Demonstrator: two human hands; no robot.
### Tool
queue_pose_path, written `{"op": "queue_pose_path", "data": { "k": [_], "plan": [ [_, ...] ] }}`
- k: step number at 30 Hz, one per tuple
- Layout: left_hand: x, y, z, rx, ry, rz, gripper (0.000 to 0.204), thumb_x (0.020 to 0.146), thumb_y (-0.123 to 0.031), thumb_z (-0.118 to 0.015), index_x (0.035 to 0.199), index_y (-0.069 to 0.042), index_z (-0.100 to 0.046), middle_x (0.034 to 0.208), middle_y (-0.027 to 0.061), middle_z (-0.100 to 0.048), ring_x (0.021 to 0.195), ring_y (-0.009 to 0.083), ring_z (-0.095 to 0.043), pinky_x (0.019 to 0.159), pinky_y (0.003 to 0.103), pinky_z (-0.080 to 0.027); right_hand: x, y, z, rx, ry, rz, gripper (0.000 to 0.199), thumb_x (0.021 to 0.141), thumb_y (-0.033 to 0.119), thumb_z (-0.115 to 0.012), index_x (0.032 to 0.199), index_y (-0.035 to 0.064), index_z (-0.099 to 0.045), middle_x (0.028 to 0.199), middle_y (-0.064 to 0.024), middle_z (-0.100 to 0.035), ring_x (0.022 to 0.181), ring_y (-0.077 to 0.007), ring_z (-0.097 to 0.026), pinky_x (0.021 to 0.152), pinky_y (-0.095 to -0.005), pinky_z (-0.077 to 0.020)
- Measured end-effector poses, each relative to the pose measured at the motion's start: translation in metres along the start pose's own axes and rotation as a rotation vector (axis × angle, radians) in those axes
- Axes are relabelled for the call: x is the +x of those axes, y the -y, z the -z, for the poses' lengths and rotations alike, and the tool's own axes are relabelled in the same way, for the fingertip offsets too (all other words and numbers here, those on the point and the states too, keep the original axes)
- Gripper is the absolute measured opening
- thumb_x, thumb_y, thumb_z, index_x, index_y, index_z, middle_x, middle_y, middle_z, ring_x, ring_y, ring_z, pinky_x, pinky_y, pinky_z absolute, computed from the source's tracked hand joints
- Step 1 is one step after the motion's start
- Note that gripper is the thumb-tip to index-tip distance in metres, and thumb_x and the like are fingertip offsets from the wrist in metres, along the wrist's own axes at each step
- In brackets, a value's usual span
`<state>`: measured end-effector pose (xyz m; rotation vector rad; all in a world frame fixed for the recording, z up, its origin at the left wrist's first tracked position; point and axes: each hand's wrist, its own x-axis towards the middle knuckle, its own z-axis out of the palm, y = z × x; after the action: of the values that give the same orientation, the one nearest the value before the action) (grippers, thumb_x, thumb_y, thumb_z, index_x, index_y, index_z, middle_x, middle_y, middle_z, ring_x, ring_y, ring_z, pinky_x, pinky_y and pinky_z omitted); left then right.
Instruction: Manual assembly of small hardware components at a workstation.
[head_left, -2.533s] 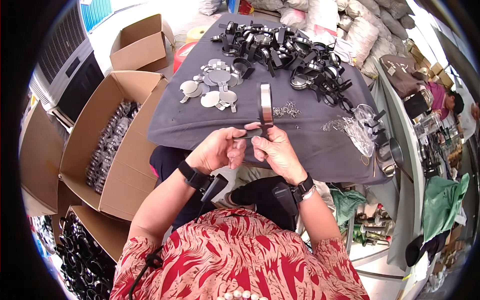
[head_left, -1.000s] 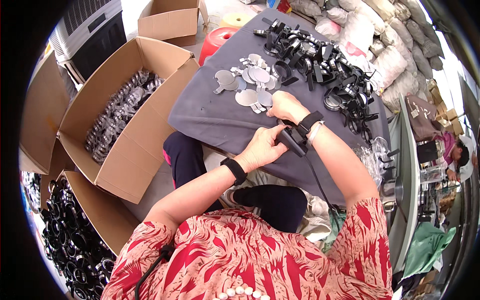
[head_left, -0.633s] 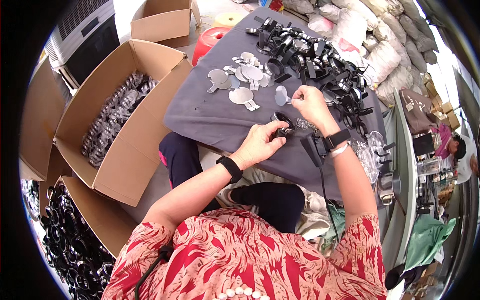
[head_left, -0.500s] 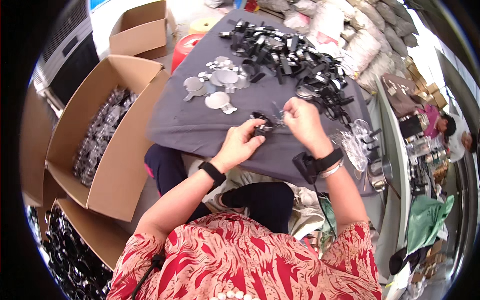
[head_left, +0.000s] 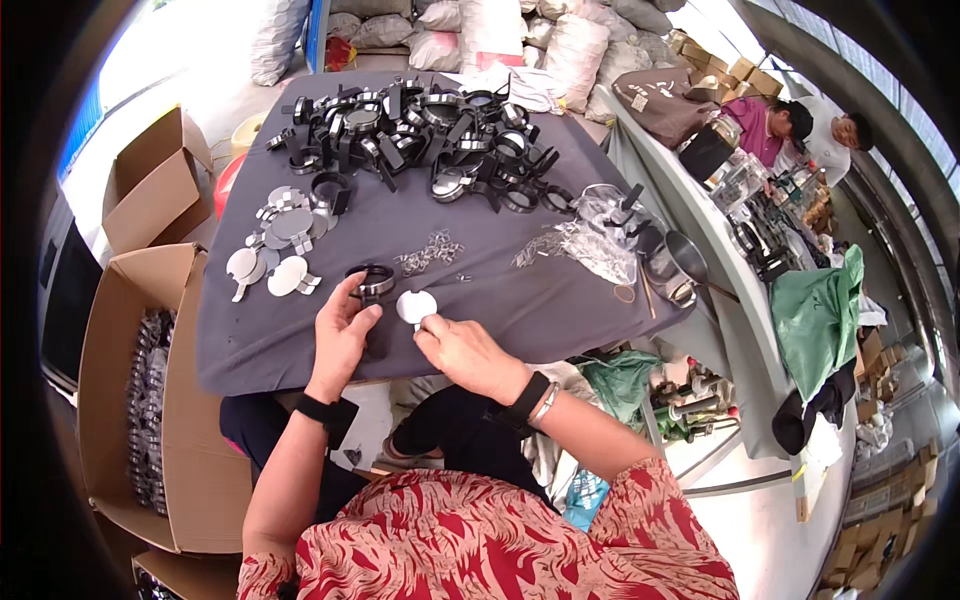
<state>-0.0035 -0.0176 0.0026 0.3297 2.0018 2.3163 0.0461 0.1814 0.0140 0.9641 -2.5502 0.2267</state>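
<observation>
My left hand (head_left: 343, 338) pinches a black ring-shaped part (head_left: 372, 282) between thumb and fingers, low over the grey-covered table (head_left: 300, 345). In my right hand (head_left: 472, 356) is a round silver disc with a narrow tab (head_left: 416, 306); thumb and fingers grip the tab, and the disc lies just right of the ring, apart from it. Behind them is a scatter of small metal clips (head_left: 430, 252). To the left lies a group of similar pale discs (head_left: 291, 226). A large heap of black ring parts with straight handles (head_left: 410, 130) covers the far side.
Clear plastic bags (head_left: 598, 243) and a metal pot (head_left: 682, 258) stand at the table's right. A cardboard box of shiny parts (head_left: 200, 420) is on the left. Full sacks (head_left: 575, 60) are piled behind. Two people (head_left: 790, 125) sit at another bench, far right.
The view has swung to the right. My right hand has come from near the small clips toward me and now holds a disc. The left hand still holds the ring part.
</observation>
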Motion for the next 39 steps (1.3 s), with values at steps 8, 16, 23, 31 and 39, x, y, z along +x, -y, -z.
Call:
{"op": "queue_pose_path", "data": {
  "k": [8,16,23,31,39],
  "plan": [
    [-0.004,0.004,0.006,-0.016,0.025,-0.03,0.052,0.083,-0.001,-0.058,0.134,-0.004,-0.048,0.075,-0.0044,-0.049,0.06,0.0023,-0.043,0.049,0.018,-0.035,0.004,-0.004,-0.001,-0.086,-0.125,0.142,0.022,0.071,0.009,-0.06,0.091,0.0,-0.057,0.09,-0.0085,-0.057,0.079,-0.0235,-0.059,0.069,-0.0351,-0.0507],
    [-0.008,0.01,0.01,0.006,-0.011,-0.057,0.06,0.083,0.001,-0.06,0.139,-0.002,-0.04,0.079,-0.0025,-0.052,0.068,0.0036,-0.045,0.061,0.018,-0.038,0.037,-0.01,0.006,0.315,-0.305,-0.347,0.007,0.086,0.007,-0.061,0.089,0.0021,-0.056,0.083,-0.0156,-0.062,0.077,-0.0362,-0.063,0.065,-0.0414,-0.0504],
    [0.004,0.014,0.002,-0.019,0.075,-0.139,0.075,0.084,0.001,-0.062,0.147,-0.008,-0.023,0.085,0.001,-0.057,0.075,0.0055,-0.048,0.069,0.02,-0.041,0.076,-0.019,0.004,0.266,-0.471,-0.204,0.007,0.085,0.0,-0.06,0.089,0.0011,-0.054,0.09,-0.0127,-0.065,0.079,-0.0323,-0.065,0.067,-0.0372,-0.0525],
    [0.003,0.017,0.003,0.034,0.078,-0.171,0.066,0.083,0.002,-0.06,0.143,-0.004,-0.033,0.078,-0.0004,-0.055,0.069,0.0039,-0.047,0.062,0.021,-0.043,0.074,-0.013,-0.028,0.132,-0.306,-0.062,0.011,0.082,0.004,-0.054,0.093,0.0007,-0.056,0.092,-0.0145,-0.063,0.083,-0.0306,-0.064,0.068,-0.0374,-0.0538],
    [-0.002,0.01,0.007,-0.012,0.063,-0.076,0.053,0.083,0.002,-0.06,0.134,-0.001,-0.047,0.074,-0.0042,-0.05,0.064,0.0021,-0.042,0.058,0.017,-0.037,0.079,-0.002,-0.021,0.095,-0.297,0.018,0.022,0.072,0.001,-0.059,0.093,0.0,-0.052,0.096,-0.012,-0.059,0.084,-0.0283,-0.063,0.067,-0.036,-0.0537]
  ]
}}
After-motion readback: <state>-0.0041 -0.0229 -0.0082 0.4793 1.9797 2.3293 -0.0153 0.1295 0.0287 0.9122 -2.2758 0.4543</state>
